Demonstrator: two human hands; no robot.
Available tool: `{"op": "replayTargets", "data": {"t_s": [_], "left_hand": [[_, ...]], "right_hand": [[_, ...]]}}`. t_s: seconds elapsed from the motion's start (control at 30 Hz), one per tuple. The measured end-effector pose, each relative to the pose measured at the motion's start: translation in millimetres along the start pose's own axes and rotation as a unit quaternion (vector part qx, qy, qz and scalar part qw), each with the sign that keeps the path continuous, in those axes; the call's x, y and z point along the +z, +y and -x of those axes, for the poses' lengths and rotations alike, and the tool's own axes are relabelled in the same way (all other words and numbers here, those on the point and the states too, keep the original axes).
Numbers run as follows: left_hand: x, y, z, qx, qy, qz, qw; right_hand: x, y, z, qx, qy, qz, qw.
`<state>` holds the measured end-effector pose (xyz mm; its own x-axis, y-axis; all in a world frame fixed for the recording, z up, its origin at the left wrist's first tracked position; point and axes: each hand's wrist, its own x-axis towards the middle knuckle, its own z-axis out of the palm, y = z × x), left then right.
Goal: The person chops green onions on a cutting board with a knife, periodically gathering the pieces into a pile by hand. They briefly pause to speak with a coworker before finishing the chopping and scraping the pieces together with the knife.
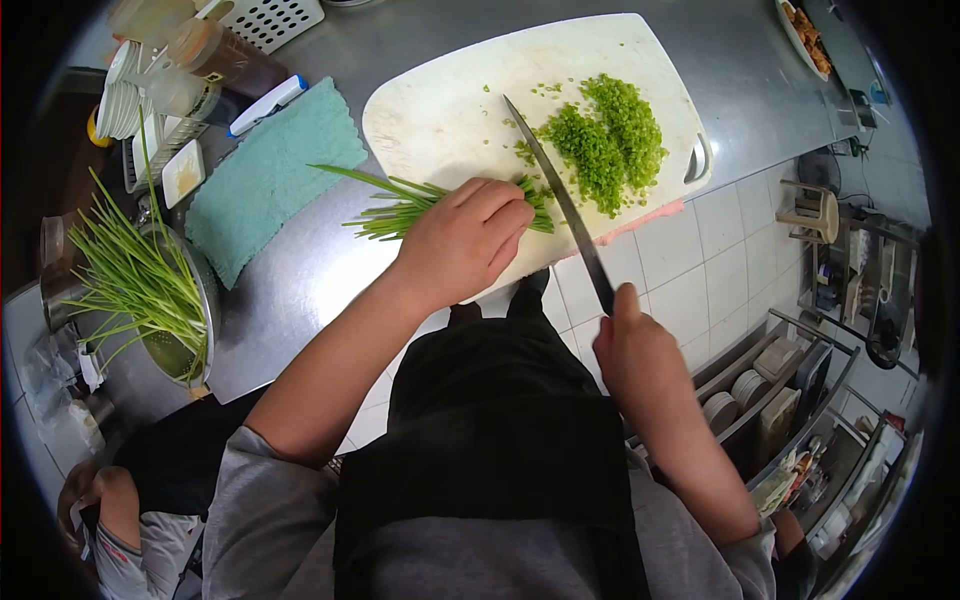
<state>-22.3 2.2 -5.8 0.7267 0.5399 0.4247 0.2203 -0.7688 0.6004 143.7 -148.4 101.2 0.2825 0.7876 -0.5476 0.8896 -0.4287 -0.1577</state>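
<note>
My left hand (468, 240) is closed over a bunch of green onions (400, 208) lying across the lower left part of the white cutting board (430, 110). The stalks' cut ends stick out to the right of its fingers. In my right hand (640, 345) is the black handle of a long knife (560, 190). Its blade points up and left over the board, just right of the cut ends. Chopped green onion (610, 140) is heaped right of the blade, with small bits scattered near the tip.
A metal colander (205, 310) of whole green onions stands at the left. Behind it are a teal cloth (290, 170), sauce containers (225, 55) and a white basket (265, 22). A food dish (803, 38) sits top right. Another person (150, 500) is at lower left.
</note>
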Motion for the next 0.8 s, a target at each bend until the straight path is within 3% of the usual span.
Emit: {"op": "replayTargets", "data": {"t_s": [0.1,0.33,0.73,0.8], "left_hand": [[-0.9,1.2,-0.5,0.0,0.001,-0.002,1.0],[0.5,0.9,0.6,-0.003,0.003,0.002,1.0],[0.8,-0.3,0.7,0.0,0.006,0.011,1.0],[1.0,-0.8,0.9,0.0,0.01,0.006,1.0]], "right_hand": [[23.6,10.4,-15.3,-0.01,0.046,-0.013,0.999],[-80.0,0.3,2.6,-0.064,-0.028,-0.05,0.996],[3.3,-1.6,-3.0,0.001,-0.009,-0.007,1.0],[21.8,0.2,-16.5,-0.016,0.033,0.03,0.999]]}}
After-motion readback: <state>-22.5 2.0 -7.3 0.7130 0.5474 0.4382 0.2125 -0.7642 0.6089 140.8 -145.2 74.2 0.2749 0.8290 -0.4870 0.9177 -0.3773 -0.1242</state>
